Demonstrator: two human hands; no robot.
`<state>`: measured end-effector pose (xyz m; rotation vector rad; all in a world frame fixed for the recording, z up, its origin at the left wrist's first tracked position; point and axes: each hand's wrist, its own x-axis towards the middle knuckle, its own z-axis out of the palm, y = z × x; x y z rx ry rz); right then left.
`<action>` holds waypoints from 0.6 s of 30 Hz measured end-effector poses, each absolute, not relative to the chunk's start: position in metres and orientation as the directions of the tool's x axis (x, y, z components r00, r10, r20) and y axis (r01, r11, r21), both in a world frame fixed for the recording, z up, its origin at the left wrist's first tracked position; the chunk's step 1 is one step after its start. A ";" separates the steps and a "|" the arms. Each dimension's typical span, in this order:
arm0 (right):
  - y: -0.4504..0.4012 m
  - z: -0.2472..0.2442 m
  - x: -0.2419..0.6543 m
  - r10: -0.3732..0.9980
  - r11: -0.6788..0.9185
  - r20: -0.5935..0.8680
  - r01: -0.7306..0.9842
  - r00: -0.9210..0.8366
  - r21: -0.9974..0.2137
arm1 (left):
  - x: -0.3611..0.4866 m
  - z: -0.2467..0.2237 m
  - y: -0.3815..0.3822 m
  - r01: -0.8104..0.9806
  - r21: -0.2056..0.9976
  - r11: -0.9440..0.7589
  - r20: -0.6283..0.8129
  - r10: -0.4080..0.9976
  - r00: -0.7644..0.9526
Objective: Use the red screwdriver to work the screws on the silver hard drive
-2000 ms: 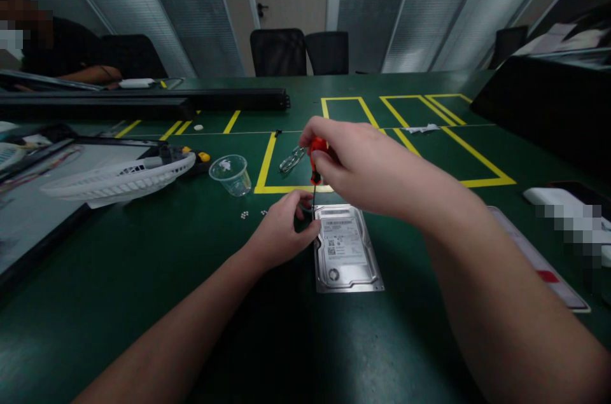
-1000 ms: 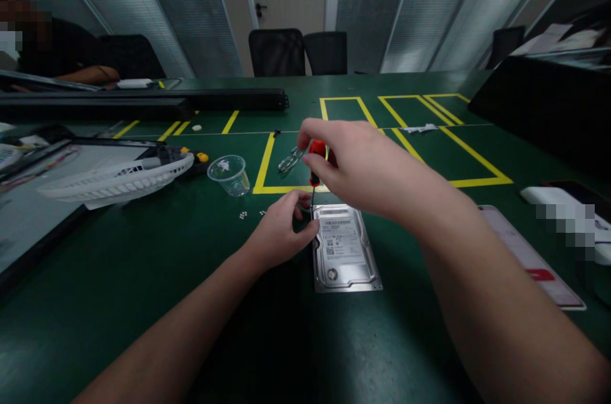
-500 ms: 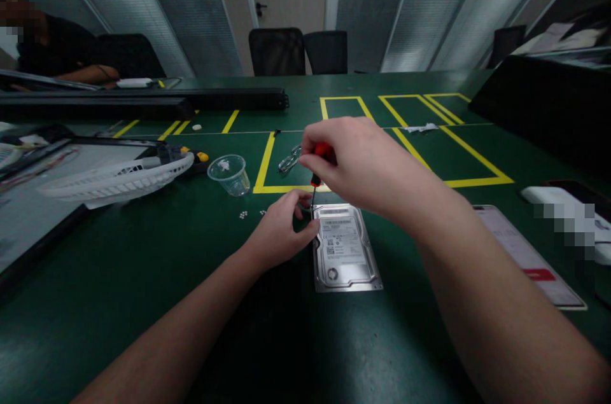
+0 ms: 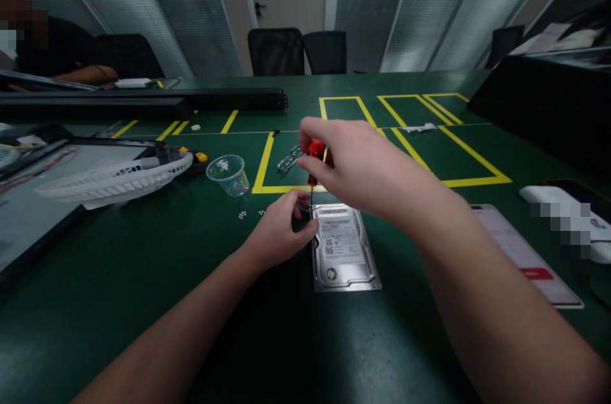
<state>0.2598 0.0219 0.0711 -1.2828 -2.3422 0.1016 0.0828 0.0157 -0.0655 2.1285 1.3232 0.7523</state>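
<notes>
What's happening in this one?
A person is at work on a hard drive lying label up on a green table. The right hand grips a red-handled screwdriver, its shaft pointing down at the drive's far left corner. The left hand is at the drive's left edge, thumb and fingers parted. A clear cup stands farther left.

Has brought the red screwdriver (image 4: pixel 315 149) more upright than half a second ago. Has spread the right hand (image 4: pixel 352 157) wider at the thumb.
</notes>
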 end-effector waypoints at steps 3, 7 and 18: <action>0.022 0.071 0.260 0.800 0.572 0.389 0.777 -0.457 -0.264 | 0.083 -0.065 0.015 0.627 0.682 -0.376 0.170 0.916 0.365; 0.024 0.068 0.260 0.776 0.596 0.419 0.765 -0.471 -0.244 | 0.084 -0.063 0.015 0.636 0.680 -0.364 0.158 0.920 0.358; 0.024 0.071 0.260 0.787 0.589 0.399 0.766 -0.471 -0.256 | 0.083 -0.066 0.016 0.614 0.685 -0.393 0.190 0.909 0.370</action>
